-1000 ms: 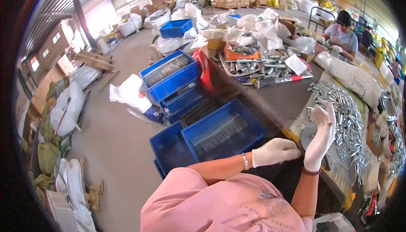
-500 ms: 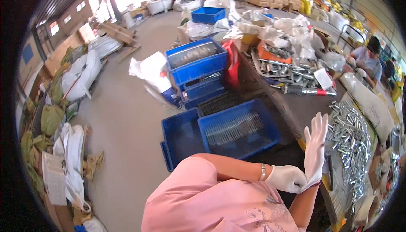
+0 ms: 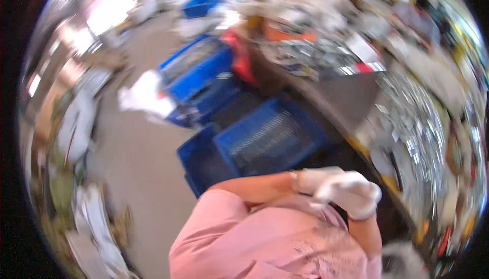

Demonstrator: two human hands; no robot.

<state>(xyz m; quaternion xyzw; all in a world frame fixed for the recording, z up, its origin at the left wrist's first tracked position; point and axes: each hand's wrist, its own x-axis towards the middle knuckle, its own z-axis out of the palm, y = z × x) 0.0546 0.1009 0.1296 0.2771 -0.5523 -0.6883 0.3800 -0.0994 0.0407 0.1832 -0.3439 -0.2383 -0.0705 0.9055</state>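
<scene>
White gloves cover both of my hands, which overlap in front of my pink shirt (image 3: pixel 254 233). My left hand (image 3: pixel 309 179) reaches in from the left, a bracelet at its wrist; its fingers are hidden behind the other hand. Across it lies my right hand (image 3: pixel 351 193), bent toward the left and touching the left glove. Motion blur smears its fingers, so how far they are closed does not show. Beyond the hands is a blue crate (image 3: pixel 310 146) holding rows of metal parts.
An adjoining blue crate (image 3: pixel 204 159) stands left of it, with stacked blue crates (image 3: pixel 201 83) behind. On the right, a dark worktable (image 3: pixel 351 98) bears a heap of shiny metal pieces (image 3: pixel 417 131). A white sack (image 3: pixel 145 95) stands on the floor. Another person (image 3: pixel 420 22) is at the far right.
My right hand has come down from its raised, spread pose and folded over my left hand. The left no longer pinches the right glove's cuff. The whole view has swung and blurred.
</scene>
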